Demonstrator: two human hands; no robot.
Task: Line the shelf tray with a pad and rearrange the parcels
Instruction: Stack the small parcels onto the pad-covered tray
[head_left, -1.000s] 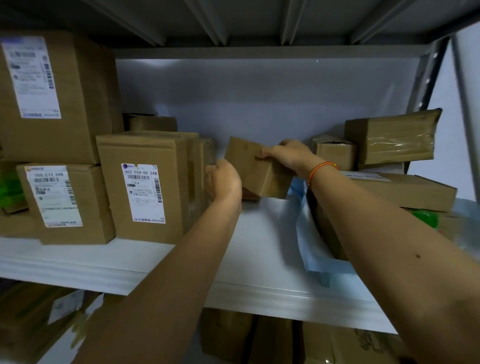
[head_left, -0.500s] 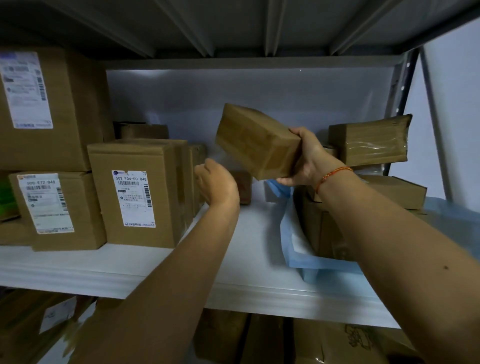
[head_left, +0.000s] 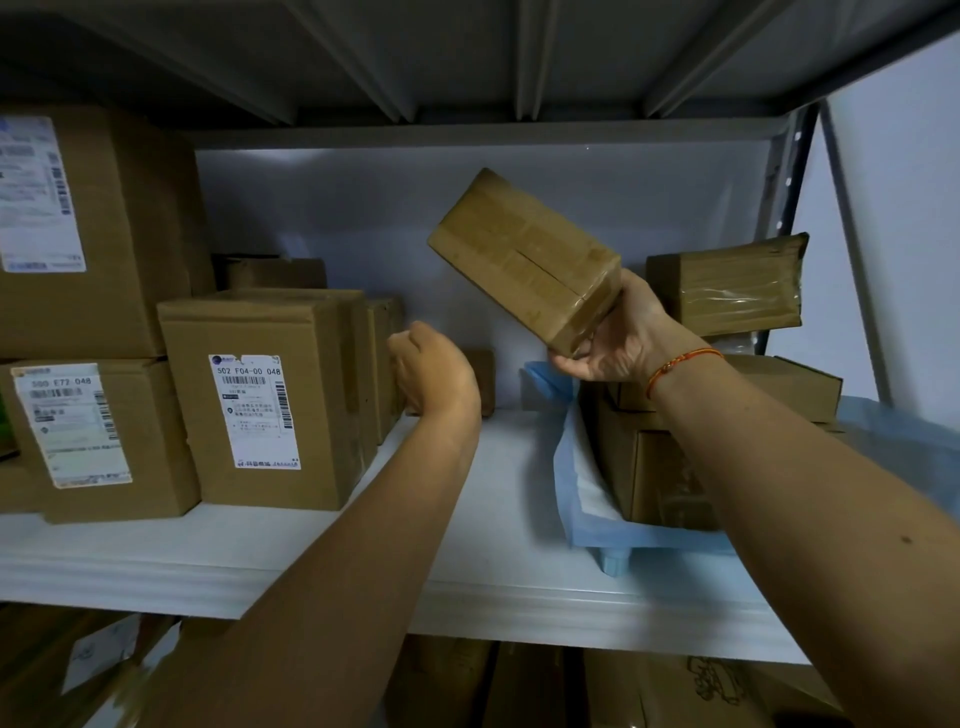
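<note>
My right hand (head_left: 618, 338) grips a taped brown parcel (head_left: 524, 257) by its lower right corner, holding it tilted in the air above the white shelf tray (head_left: 467, 525). My left hand (head_left: 434, 371) hovers over the shelf with its fingers curled, holding nothing; a small brown box (head_left: 483, 379) stands partly hidden behind it. A blue pad (head_left: 576, 488) lies rumpled on the right part of the shelf under a stack of parcels (head_left: 660, 467). Another taped parcel (head_left: 727, 283) sits on top of that stack.
Labelled cardboard boxes (head_left: 260, 400) stand stacked on the left of the shelf, one large box (head_left: 88, 228) on top. A metal upright (head_left: 779, 208) bounds the right side. More boxes (head_left: 545, 686) fill the shelf below. The shelf above hangs low overhead.
My right hand has lifted the taped parcel off the shelf and carried it up and to the right. My left hand let go of it and stayed low near the boxes.
</note>
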